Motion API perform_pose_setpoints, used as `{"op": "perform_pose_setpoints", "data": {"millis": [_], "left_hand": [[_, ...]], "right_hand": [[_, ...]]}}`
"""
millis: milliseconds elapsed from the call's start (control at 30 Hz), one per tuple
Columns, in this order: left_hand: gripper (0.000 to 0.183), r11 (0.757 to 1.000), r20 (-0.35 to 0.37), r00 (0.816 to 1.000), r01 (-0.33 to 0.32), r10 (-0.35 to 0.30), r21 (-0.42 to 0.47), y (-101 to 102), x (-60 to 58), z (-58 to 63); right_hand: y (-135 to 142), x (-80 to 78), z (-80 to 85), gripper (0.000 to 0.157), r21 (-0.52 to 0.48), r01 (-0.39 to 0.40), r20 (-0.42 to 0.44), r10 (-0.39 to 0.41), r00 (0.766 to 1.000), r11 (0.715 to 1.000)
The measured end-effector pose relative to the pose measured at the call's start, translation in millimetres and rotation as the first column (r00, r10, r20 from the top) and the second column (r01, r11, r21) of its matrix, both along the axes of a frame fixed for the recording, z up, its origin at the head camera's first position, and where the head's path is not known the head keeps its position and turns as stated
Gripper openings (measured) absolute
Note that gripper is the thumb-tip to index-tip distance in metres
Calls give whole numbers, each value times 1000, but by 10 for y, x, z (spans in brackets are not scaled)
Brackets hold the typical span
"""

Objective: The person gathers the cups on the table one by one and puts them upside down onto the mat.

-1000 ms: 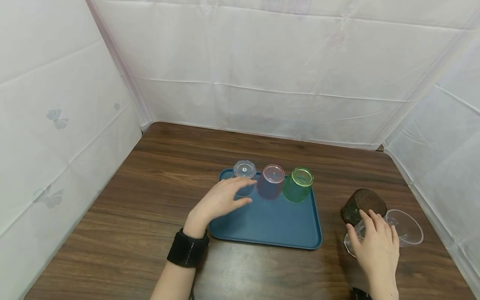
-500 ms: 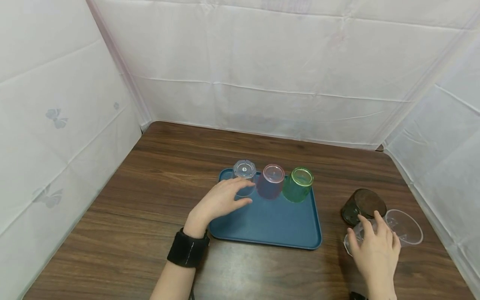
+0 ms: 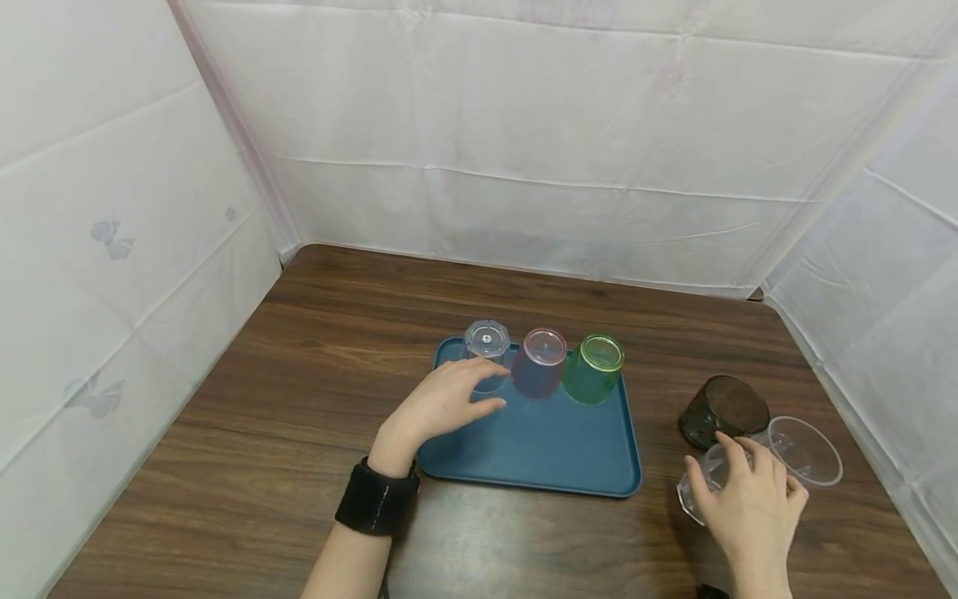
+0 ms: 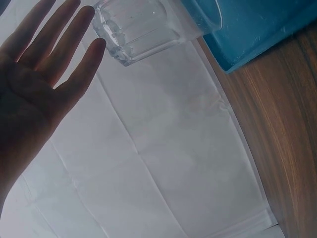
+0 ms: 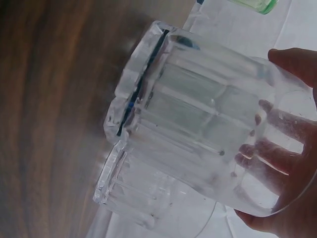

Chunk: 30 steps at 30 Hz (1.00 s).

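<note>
the head view looks forward and steeply down onto the desk (image 3: 359,333) from six o'clock, farthest off; the left wrist view, tipped sideways, sits close, its grip (image 4: 37,84) at ten o'clock, sharing the blue tray (image 4: 265,27) with the head view; the right wrist view, also tipped, faces a clear cup (image 5: 198,109) nearest, which the head view catches at four o'clock

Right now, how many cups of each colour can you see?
Clear: 3 (the tray's clear cup, the held cup in the right hand, the far-right cup)
Pink cup: 1
Green cup: 1
Dark cup: 1
Total: 6 cups
</note>
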<state>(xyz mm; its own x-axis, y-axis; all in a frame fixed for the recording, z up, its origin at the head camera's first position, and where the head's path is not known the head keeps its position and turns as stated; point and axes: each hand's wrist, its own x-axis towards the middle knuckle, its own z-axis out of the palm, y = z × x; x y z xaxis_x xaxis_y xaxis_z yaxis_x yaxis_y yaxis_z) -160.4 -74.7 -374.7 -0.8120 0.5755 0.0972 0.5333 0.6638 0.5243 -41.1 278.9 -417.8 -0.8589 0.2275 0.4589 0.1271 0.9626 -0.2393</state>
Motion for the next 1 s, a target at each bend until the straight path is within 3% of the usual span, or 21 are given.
{"op": "perform_pose_setpoints", "data": {"millis": [200, 367, 633, 833, 1000], "left_hand": [[45, 1000, -3, 1000, -1, 1, -3, -3, 0, 5], [49, 1000, 6, 1000, -1, 1, 5, -7, 9, 10], [55, 1000, 8, 1000, -8, 8, 24, -2, 24, 22], [57, 999, 11, 1000, -9, 9, 43, 3, 29, 32], [58, 998, 6, 1000, -11, 11, 60, 5, 40, 60]], "right_hand": [[-1, -10, 0, 46, -20, 5, -32, -5, 999, 1000], [-23, -5, 36, 47, -63, 30, -10, -30, 999, 998], [-101, -40, 171, 43, -259, 3, 0, -3, 1000, 966], [-236, -98, 251, 38, -383, -90, -94, 58, 994, 919], [-421, -167, 259, 32, -430, -173, -218, 84, 972, 886]]}}
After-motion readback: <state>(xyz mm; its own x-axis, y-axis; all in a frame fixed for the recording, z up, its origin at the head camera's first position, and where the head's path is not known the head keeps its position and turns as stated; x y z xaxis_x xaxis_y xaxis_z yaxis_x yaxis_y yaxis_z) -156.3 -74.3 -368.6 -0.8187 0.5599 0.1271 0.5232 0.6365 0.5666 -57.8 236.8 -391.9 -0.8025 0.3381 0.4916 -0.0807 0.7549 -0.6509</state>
